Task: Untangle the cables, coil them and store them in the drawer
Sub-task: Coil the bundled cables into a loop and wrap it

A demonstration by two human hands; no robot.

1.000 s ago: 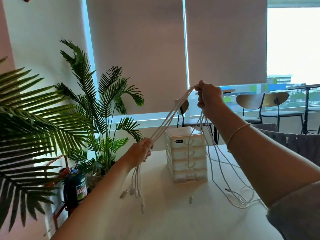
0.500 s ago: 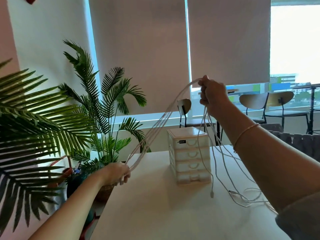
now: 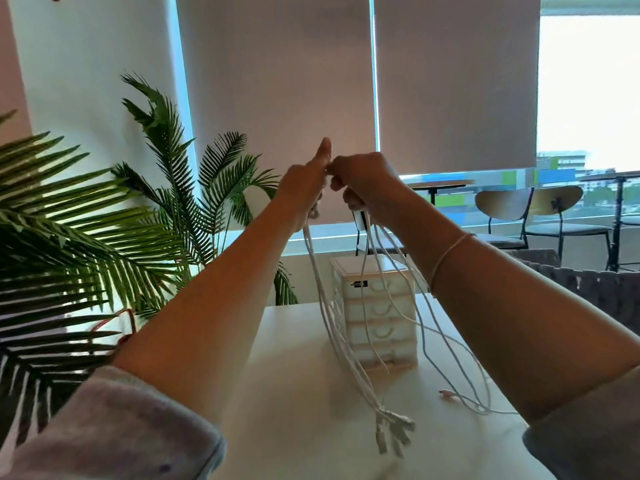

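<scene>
While palm fronds [image 3: 86, 216] crowd my left, I see a smooth white table [image 3: 294, 427] under grey roller blinds [image 3: 277, 98]. My left hand [image 3: 304, 187] grips thin white cables [image 3: 332, 323], thumb up, touching my right hand [image 3: 367, 181], fingers curled round more strands. Plug ends dangle just above the tabletop, before the four-tier plastic drawer unit [image 3: 375, 313]. Curved-back chairs [image 3: 502, 213] sit far right.

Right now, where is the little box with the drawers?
In the head view the drawer box stands on the white table, centre-right, behind the dangling cables, below both raised hands.
</scene>
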